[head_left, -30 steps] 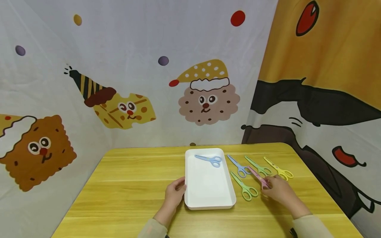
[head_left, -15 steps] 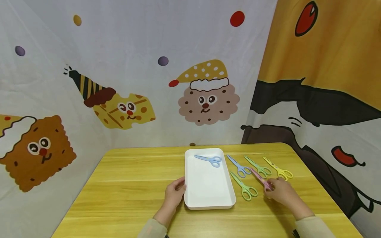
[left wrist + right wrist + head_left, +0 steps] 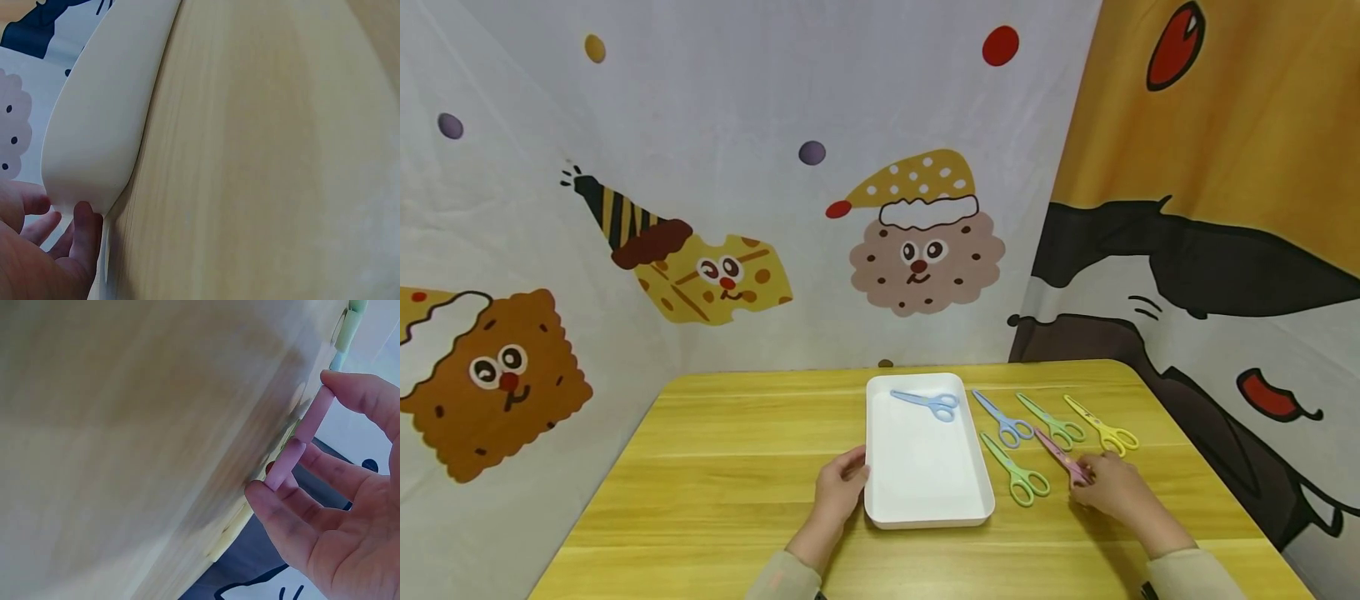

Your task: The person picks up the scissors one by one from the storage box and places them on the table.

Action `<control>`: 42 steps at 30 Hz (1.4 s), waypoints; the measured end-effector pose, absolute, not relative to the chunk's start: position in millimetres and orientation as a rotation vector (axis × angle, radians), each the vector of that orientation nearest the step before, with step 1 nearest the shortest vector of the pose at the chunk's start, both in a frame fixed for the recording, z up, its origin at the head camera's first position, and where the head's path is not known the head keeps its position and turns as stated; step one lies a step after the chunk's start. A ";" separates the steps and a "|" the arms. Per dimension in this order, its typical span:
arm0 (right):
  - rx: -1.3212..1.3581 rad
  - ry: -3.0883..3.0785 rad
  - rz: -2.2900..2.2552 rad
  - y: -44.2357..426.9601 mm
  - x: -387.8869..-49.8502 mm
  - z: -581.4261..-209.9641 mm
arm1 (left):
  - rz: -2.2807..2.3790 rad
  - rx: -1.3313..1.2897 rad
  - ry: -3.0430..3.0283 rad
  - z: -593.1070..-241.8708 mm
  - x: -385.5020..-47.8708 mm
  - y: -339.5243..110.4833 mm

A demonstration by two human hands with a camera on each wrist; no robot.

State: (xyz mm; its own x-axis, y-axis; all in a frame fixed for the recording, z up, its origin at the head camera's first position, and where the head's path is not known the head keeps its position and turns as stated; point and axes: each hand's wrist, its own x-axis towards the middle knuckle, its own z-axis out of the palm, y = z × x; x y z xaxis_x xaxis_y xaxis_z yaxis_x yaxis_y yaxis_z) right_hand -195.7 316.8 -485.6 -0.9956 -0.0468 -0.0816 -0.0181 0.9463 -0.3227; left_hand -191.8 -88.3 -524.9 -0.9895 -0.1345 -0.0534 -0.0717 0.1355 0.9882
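Observation:
My right hand point(image 3: 1112, 483) pinches the handle end of a pair of pink scissors point(image 3: 1058, 452), whose tip points away to the left. In the right wrist view, thumb and fingers meet the edges of the pink handle loops point(image 3: 312, 417), close to the tabletop. My left hand point(image 3: 841, 482) holds the left side of a white tray point(image 3: 925, 492). In the left wrist view its fingers point(image 3: 87, 234) touch the tray's outer wall point(image 3: 106, 112). Light blue scissors point(image 3: 936, 405) lie inside the tray, near its far end.
Right of the tray lie blue scissors point(image 3: 1006, 423), green scissors point(image 3: 1051, 419), more green scissors point(image 3: 1017, 472) nearer the front, and yellow scissors point(image 3: 1103, 427) furthest right. The wooden table point(image 3: 722, 475) ends at a cartoon-printed cloth point(image 3: 737, 150).
The pink scissors have shifted slightly right and towards me along with my right hand. My left hand, the tray and the other scissors stay in place.

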 end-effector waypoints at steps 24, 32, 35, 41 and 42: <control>-0.049 3.009 -0.432 317.1 -193.7 -485.9 | -2.026 0.212 -2.341 -530.4 -193.7 -88.9; -0.041 3.018 -0.446 315.8 -192.5 -485.2 | -1.957 0.175 -2.345 -526.7 -192.6 -89.2; -0.037 3.015 -0.449 315.4 -191.8 -484.1 | -1.961 0.160 -2.335 -525.3 -191.5 -89.0; -0.041 3.016 -0.438 315.3 -191.4 -485.2 | -2.024 0.200 -2.341 -523.7 -191.0 -88.6; -0.043 3.017 -0.434 315.3 -191.6 -485.5 | -2.026 0.205 -2.344 -523.5 -191.0 -88.5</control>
State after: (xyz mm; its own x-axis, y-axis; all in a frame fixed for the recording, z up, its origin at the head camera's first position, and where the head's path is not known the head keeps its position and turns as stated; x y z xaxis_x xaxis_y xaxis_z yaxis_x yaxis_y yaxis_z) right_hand -191.6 315.3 -485.5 -0.9953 -0.0412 -0.0876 -0.0148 0.9591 -0.2827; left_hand -191.0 -88.5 -523.5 -0.9906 -0.1238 -0.0584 -0.0758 0.1403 0.9872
